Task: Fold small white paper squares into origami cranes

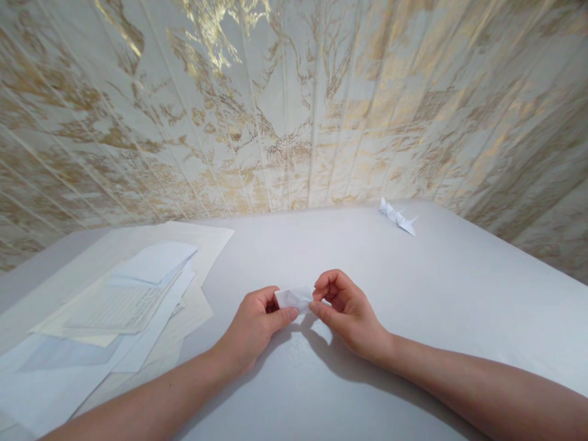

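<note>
A small folded piece of white paper [294, 298] is held just above the table, between my two hands. My left hand [257, 321] grips its left end, thumb across the front and fingers behind. At the right end, the thumb of my right hand [346, 312] touches the paper's edge, with the index finger curled close to it. The other fingers of that hand are bent inward. Fold lines show on the paper's face, but its back is hidden.
Several loose papers and envelopes [156, 263] lie in a pile on the left of the white table [294, 380]. A row of small folded white paper figures [397, 216] stands at the far right. Behind the table rises a gold-patterned wall covering [285, 110].
</note>
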`<state>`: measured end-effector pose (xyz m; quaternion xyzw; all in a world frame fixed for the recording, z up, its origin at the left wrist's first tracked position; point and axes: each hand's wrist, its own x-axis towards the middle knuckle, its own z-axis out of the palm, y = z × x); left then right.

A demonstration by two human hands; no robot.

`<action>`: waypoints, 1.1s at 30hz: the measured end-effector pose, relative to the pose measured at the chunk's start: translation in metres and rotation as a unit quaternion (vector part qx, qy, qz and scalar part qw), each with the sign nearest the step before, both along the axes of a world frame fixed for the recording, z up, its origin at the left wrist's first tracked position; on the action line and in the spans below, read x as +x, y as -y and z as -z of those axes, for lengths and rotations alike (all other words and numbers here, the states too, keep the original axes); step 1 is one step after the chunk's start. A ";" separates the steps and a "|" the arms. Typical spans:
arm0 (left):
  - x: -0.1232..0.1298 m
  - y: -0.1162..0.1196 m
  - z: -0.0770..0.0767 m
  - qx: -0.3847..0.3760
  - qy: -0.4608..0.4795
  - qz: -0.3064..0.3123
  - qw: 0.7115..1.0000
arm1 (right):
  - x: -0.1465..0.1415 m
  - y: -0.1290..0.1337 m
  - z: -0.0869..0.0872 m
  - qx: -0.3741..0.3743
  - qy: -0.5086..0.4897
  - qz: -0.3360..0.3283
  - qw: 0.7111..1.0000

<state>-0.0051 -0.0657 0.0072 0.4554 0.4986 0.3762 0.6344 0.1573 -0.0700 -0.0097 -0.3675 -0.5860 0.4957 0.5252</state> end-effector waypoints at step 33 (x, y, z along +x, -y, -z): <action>0.000 0.003 0.005 0.101 -0.175 0.170 0.965 | -0.006 0.005 -0.001 -0.110 0.045 -0.023 0.993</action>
